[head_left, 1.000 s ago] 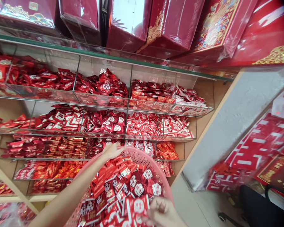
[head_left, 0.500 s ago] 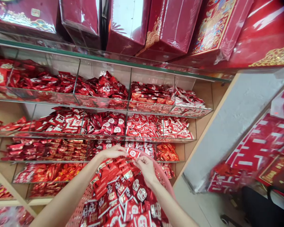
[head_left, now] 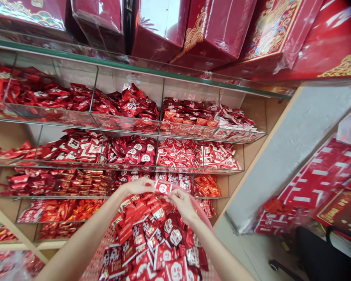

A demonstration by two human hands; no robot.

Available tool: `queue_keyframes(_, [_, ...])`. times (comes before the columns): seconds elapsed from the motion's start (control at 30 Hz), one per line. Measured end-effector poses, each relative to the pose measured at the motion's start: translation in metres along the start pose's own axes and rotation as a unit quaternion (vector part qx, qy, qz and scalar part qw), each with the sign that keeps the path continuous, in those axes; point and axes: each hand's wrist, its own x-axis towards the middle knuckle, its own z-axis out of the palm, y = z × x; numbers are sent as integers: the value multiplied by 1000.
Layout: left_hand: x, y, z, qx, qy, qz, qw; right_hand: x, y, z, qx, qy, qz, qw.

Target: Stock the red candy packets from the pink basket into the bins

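Note:
A small red packet [head_left: 163, 187] with a white label is stretched flat between my two hands. My left hand [head_left: 139, 185] pinches its left end, and my right hand [head_left: 179, 203] pinches its right end. Below them is a pink plastic basket [head_left: 205, 214] with perforated walls, heaped with red wrapped packets [head_left: 166, 253]. The packet in my hands is over the basket's far side, in front of the lower shelf compartments.
Glass-fronted shelves [head_left: 125, 168] with dividers hold many red and orange packets. Large dark red gift boxes [head_left: 219, 31] stand on the glass shelf above. To the right are a pale wall [head_left: 260, 164], wrapped red goods [head_left: 307, 175] and a black chair [head_left: 318, 253].
The view has shifted slightly. Both hands still hold the same packet over the basket, in nearly the same place.

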Motion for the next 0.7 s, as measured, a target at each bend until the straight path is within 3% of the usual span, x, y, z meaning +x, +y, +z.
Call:
queue_keyframes(0.13, [-5, 10, 1, -6, 16, -60, 998, -17, -17, -8, 13, 2, 11, 1000])
queue_keyframes(0.23, [-13, 17, 1, -33, 53, -122, 991, -51, -31, -23, -9, -6, 39, 999])
queue_keyframes(0.33, [-18, 18, 0, -45, 73, -144, 986, -95, -33, -42, -67, -50, 126, 988])
queue_keyframes(0.47, [-16, 17, -1, -33, 77, -137, 987, -136, -10, -64, -124, -131, 241, 954])
queue_keyframes(0.57, [-12, 18, 0, -24, 76, -128, 988, -146, 6, -72, -140, -170, 224, 949])
queue_keyframes(0.7, [-7, 20, 2, -18, 76, -144, 987, -153, 2, -72, -173, -190, 196, 946])
